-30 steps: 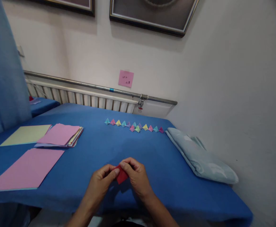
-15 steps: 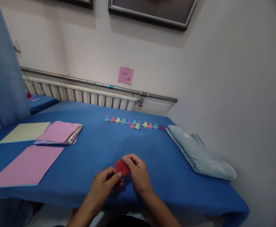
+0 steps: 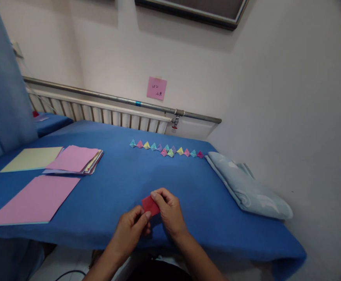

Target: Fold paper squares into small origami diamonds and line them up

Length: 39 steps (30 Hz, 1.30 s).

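A small folded piece of red paper [image 3: 150, 205] is held between my two hands, above the front part of the blue-covered table. My left hand [image 3: 132, 226] pinches its lower left corner between thumb and fingers. From the other side my right hand [image 3: 168, 208] grips its upper right edge, thumb on top. The fingers behind the paper are partly hidden. Farther back on the table lies a row of small folded paper pieces [image 3: 171, 152] in blue, pink, yellow, green and purple.
Pink sheets [image 3: 36, 201], a yellow sheet [image 3: 31, 158] and a stack of coloured paper [image 3: 73, 159] lie at the left. A folded light-blue blanket [image 3: 249, 187] rests at the right. Behind the table are a radiator [image 3: 106, 115], a pipe [image 3: 100, 93] and the wall.
The whole view has shifted slightly, with the table and wall sitting a little higher in the picture. Both hands keep nearly the same grip on the red paper.
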Each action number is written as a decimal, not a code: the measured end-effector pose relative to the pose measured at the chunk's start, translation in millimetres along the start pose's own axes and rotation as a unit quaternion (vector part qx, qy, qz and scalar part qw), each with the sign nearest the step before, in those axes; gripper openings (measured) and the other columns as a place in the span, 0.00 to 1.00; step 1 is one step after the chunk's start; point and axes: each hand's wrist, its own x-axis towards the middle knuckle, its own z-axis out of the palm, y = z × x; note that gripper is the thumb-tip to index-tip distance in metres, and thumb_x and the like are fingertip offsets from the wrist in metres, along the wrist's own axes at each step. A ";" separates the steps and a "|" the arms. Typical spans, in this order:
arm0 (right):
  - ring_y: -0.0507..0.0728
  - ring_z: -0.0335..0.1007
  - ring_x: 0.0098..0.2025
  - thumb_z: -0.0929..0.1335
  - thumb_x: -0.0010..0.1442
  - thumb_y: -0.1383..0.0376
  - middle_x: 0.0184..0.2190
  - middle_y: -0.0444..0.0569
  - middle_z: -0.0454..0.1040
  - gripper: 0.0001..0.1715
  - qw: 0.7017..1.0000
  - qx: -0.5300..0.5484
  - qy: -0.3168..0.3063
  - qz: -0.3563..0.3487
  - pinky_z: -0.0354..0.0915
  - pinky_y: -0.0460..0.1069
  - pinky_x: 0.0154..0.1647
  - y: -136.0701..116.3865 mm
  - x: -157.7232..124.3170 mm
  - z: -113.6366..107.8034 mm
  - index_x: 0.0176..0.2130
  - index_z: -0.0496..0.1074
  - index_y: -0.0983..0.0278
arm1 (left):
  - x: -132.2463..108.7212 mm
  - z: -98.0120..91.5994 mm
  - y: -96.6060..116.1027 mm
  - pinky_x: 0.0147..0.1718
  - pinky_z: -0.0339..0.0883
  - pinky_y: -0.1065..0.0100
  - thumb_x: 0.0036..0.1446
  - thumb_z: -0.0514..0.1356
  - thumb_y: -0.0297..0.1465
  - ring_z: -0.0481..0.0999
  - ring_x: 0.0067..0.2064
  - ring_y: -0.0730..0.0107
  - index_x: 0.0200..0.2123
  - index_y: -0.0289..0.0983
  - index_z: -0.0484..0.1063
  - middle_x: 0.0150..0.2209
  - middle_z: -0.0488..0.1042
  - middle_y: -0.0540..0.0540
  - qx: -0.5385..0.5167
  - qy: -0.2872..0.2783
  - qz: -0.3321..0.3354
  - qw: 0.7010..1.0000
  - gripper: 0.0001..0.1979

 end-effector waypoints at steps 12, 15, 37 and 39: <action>0.51 0.62 0.25 0.65 0.56 0.64 0.20 0.41 0.67 0.12 0.983 -0.162 -0.087 0.003 0.58 0.46 0.30 21.7 0.5 -1.2 0.22 0.70 0.64 | -14.8 -36.1 -16.5 0.29 0.63 0.69 0.58 0.52 0.38 0.72 0.28 0.67 0.25 0.39 0.68 0.25 0.72 0.49 0.278 0.062 0.123 0.951 0.13; 0.53 0.65 0.33 0.68 0.53 0.68 0.26 0.43 0.71 0.11 0.973 -0.210 -0.095 -0.012 0.58 0.50 0.39 20.5 2.1 0.2 0.21 0.71 0.63 | -7.8 -43.2 -22.1 0.39 0.65 0.65 0.60 0.51 0.32 0.75 0.38 0.65 0.35 0.41 0.71 0.35 0.76 0.47 0.314 0.075 0.234 0.917 0.09; 0.57 0.67 0.46 0.66 0.57 0.72 0.43 0.46 0.75 0.12 0.897 -0.364 -0.150 -0.203 0.55 0.53 0.48 20.7 -43.1 -40.7 0.41 0.72 0.59 | 2.3 -31.7 -37.4 0.45 0.58 0.59 0.60 0.51 0.21 0.71 0.44 0.63 0.43 0.40 0.72 0.44 0.76 0.45 0.489 -0.031 0.381 0.784 0.14; 0.58 0.66 0.48 0.67 0.56 0.71 0.46 0.48 0.74 0.15 0.895 -0.368 -0.145 -0.207 0.54 0.54 0.49 26.4 -46.1 -40.9 0.44 0.71 0.59 | 2.1 -32.6 -36.8 0.46 0.58 0.59 0.60 0.50 0.22 0.71 0.45 0.63 0.43 0.40 0.72 0.44 0.76 0.44 0.489 -0.028 0.377 0.786 0.14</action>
